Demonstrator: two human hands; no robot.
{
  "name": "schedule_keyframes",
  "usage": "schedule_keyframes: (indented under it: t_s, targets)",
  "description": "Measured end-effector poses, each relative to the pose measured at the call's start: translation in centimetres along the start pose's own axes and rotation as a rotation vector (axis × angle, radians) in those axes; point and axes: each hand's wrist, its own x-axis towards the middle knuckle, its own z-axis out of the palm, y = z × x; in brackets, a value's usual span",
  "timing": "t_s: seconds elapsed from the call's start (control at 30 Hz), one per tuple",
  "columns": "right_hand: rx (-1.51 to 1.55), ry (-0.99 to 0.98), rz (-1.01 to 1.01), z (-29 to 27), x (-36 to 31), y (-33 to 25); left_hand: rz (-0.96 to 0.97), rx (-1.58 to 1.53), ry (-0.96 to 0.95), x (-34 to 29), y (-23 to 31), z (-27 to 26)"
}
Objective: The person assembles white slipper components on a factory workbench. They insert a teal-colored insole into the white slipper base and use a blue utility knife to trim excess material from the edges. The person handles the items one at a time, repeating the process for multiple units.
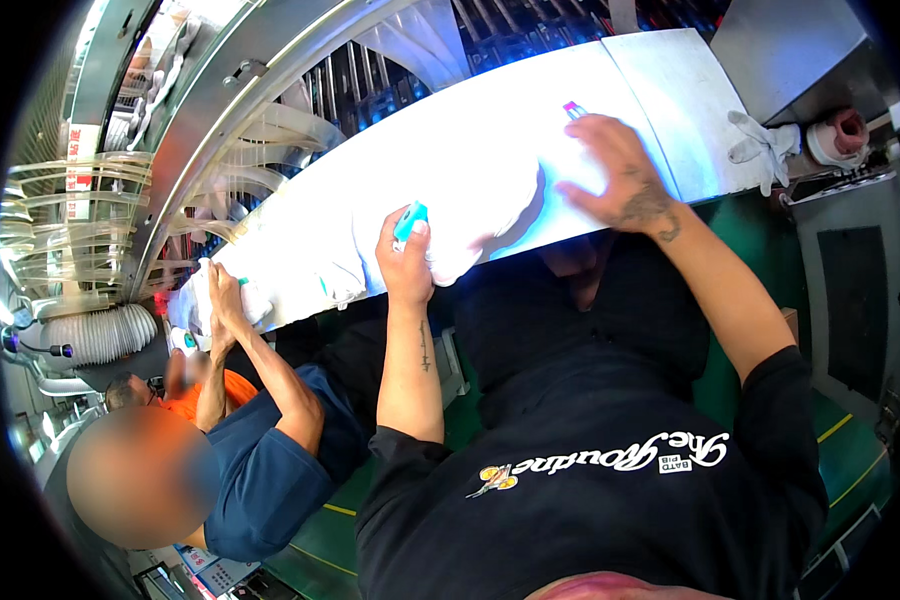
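Note:
My left hand is closed around a small turquoise object with a rounded end; its exact kind is not clear. Beside that hand, a soft white piece, apparently cloth, lies against the white tabletop and nearly blends into it in the glare. Over the right part of the table, my right hand is open, thumb and fingers apart. A small pink-and-white item lies just beyond its fingertips; whether they touch it cannot be told.
On my left, a co-worker in a blue shirt handles white pieces at the same table. White gloves lie at the right end, beside a round container. Clear curved tubing and a metal machine frame run along the far side.

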Motion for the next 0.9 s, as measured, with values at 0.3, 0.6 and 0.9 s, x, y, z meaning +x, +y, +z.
schedule_keyframes:
  t_s: [0.3, 0.6, 0.9]
  targets:
    - [0.2, -0.505, 0.071, 4.0, 4.6, -4.9, 0.043, 0.018, -0.014, -0.5, 0.3, 0.6]
    - [0.281, -0.384, -0.013, 5.2, 3.0, -3.8, 0.088, 0.114, 0.004, -0.2, 0.4, 0.9]
    - [0.112, -0.078, 0.083, 3.1, -2.1, -7.4, 0.139, 0.365, 0.142, -2.9, 3.8, 4.0]
